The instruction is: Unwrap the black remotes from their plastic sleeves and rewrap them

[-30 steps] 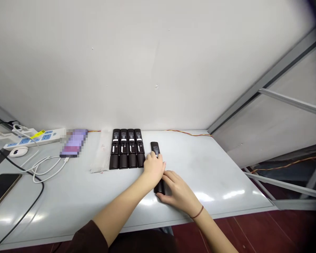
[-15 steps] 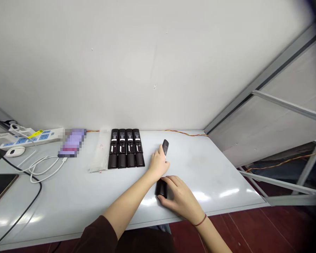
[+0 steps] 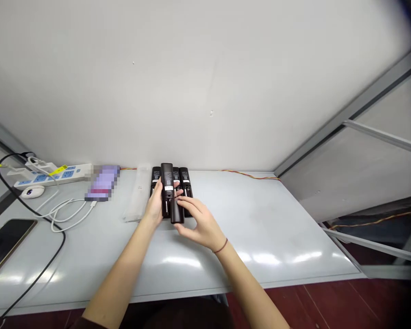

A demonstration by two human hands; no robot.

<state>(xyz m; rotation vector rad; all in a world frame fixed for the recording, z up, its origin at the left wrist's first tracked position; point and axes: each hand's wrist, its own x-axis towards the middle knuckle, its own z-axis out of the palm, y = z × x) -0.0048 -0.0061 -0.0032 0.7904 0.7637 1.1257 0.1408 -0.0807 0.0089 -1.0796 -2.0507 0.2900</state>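
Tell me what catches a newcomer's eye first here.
Probably the black remote control in the left grip, centre, with the right grip on its battery cover. Behind them lies a row of similar remotes. Further left, a pixelated purple smartphone lies near the white power strip.

The black remote control [image 3: 167, 176] is held back up, far end toward twelve o'clock, its battery compartment [image 3: 166, 208] exposed; the smooth, glossy dark cover [image 3: 177, 213] sits toward five o'clock, overlapping its edge in view.
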